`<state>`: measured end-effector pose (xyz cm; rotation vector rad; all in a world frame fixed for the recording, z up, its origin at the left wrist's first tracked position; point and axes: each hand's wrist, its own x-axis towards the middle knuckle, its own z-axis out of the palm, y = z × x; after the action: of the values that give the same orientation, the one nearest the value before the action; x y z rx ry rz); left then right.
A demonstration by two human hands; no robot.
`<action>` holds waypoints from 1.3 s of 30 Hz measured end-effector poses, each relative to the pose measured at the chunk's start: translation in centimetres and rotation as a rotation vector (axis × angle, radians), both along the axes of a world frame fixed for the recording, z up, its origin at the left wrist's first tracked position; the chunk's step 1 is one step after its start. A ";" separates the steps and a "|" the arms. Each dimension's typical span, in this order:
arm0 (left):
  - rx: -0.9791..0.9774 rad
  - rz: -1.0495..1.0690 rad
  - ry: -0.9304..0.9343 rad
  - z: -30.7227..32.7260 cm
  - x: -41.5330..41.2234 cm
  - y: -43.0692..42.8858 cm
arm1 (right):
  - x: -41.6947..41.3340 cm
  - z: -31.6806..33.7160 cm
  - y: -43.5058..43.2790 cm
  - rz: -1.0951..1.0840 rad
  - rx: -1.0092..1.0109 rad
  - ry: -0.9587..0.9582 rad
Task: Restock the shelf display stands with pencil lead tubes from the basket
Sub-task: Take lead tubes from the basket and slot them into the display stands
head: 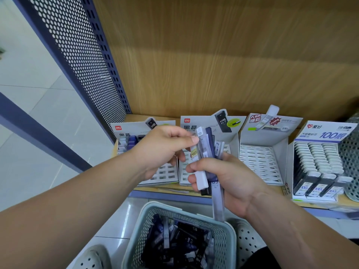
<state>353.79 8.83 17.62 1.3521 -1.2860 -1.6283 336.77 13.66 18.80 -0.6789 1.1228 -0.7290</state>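
Observation:
My right hand grips a bunch of pencil lead tubes, white, black and blue, held upright in front of the shelf. My left hand pinches the top of one white-capped tube in that bunch between thumb and fingers. Below, a pale green perforated basket holds several dark lead tubes marked HB 0.7. Several cardboard display stands sit on the wooden shelf: the far-left stand holds a few tubes, the second stand and third stand show bare slots, and the right stand is full.
A perforated blue-grey shelf side panel rises at the left. A wood-grain back wall stands behind the stands. A mesh container sits at the far right. White perforated shoes flank the basket on the tiled floor.

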 end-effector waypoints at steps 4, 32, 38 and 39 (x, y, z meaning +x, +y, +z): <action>0.091 0.012 0.167 0.5 0.4 0.4 | -0.2 0.3 0.1 0.035 -0.007 -0.024; -0.139 0.297 0.144 4.8 -5.7 6.0 | -9.5 1.7 1.9 -0.397 -0.062 -0.124; -0.031 -0.014 0.025 2.8 -11.9 8.8 | -14.8 0.2 4.0 -0.403 -0.088 -0.008; -0.010 -0.091 0.022 2.6 -13.4 9.1 | -15.6 0.1 4.4 -0.410 -0.100 -0.006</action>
<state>340.43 17.93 20.22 1.2825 -1.3588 -1.6907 321.19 18.06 18.90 -0.5337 1.2418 -1.1408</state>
